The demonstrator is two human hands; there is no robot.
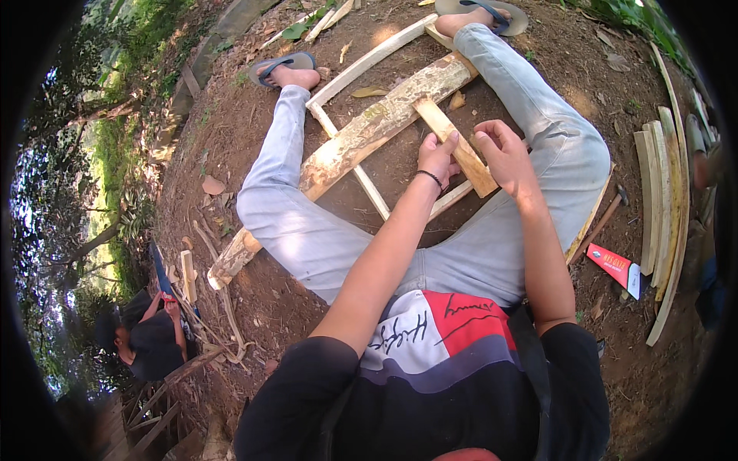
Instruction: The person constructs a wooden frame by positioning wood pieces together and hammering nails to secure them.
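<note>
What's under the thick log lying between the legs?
A pale wooden strip appears to pass beneath the log, showing on both sides, with soil alongside. The strip's covered stretch and the ground directly underneath can't be seen.

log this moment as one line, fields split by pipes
left hand: gripping wooden board | right hand: curled near board, contents unclear | board: far end at log | hammer: beside right leg
</note>
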